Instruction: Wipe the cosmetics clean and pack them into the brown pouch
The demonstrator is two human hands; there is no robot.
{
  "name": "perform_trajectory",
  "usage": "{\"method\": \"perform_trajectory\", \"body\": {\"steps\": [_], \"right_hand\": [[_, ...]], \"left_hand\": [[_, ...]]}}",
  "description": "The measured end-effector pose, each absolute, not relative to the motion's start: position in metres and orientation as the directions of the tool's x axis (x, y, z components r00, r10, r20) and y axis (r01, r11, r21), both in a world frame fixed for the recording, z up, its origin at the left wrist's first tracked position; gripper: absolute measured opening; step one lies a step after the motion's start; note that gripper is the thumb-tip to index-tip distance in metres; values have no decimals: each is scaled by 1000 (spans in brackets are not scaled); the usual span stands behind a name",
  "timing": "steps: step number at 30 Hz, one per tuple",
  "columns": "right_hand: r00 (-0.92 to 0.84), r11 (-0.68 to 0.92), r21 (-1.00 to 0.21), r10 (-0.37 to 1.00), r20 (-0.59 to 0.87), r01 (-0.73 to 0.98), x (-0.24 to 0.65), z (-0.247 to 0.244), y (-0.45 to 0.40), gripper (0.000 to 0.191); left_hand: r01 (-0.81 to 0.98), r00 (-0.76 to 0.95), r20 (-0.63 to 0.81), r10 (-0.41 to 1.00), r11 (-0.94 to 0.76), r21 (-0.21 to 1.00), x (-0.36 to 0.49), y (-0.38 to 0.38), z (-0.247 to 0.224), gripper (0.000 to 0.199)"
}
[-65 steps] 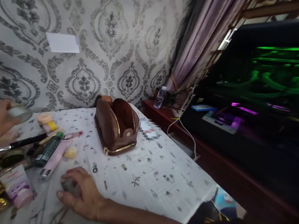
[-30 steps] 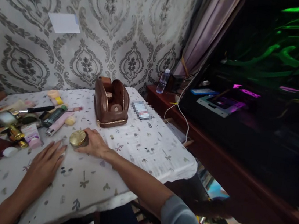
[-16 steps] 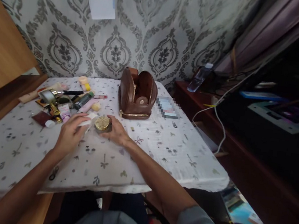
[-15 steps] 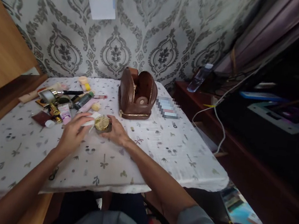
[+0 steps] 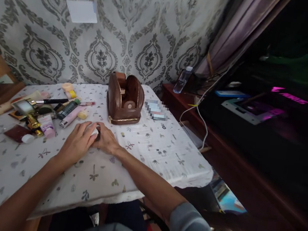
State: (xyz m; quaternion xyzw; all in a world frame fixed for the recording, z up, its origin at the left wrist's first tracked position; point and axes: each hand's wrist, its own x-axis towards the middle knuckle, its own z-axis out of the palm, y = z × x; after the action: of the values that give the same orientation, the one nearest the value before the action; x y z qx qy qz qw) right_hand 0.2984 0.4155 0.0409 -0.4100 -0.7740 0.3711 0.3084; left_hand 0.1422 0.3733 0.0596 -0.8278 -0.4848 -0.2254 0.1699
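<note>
My left hand (image 5: pixel 79 139) is closed over the top of a small gold-lidded jar, with a white tissue (image 5: pixel 94 132) bunched under its fingers. From the other side my right hand (image 5: pixel 107 139) grips the jar (image 5: pixel 98 135) just above the cloth. Only a dark sliver of the jar's side shows; its gold lid is hidden by the left hand and tissue. Beyond the hands stands a brown leather cosmetic bag (image 5: pixel 122 113), unzipped and gaping.
Left of the hands lies a pile of cosmetics: a dark green tube (image 5: pixel 69 109), a black-handled brush (image 5: pixel 55 101), a pink-capped tube (image 5: pixel 47 125) and a dark red pouch (image 5: pixel 17 133). A blurred-out flat item (image 5: pixel 156 110) lies right of the bag. A water bottle (image 5: pixel 182 80) stands on the side desk.
My left hand has come over the jar with the tissue and now covers the gold lid. My right hand keeps its hold. The view has turned right.
</note>
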Motion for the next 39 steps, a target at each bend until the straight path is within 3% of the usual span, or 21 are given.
{"method": "perform_trajectory", "body": {"steps": [8,16,22,28,32,35,39], "right_hand": [[-484,390,-829,858,171,400,297,36,418,90],[-475,418,-798,859,192,434,297,36,419,57],[-459,411,-864,852,251,291,296,44,413,44],[-384,430,-863,868,315,263,292,43,410,50],[-329,457,-854,869,369,250,290,38,413,54],[-268,403,-879,903,336,254,290,35,418,53],[-240,376,-888,918,317,265,290,34,422,53]], "left_hand": [[943,256,288,923,-172,-287,161,368,80,51],[959,96,147,984,-52,-280,171,359,102,54],[992,16,95,995,-3,-128,164,356,104,51],[956,-1,250,968,-72,284,148,357,80,56],[878,-75,368,927,-113,464,145,353,69,63],[846,-60,455,888,-197,496,145,346,65,56],[850,114,544,832,-365,381,145,339,59,47]]}}
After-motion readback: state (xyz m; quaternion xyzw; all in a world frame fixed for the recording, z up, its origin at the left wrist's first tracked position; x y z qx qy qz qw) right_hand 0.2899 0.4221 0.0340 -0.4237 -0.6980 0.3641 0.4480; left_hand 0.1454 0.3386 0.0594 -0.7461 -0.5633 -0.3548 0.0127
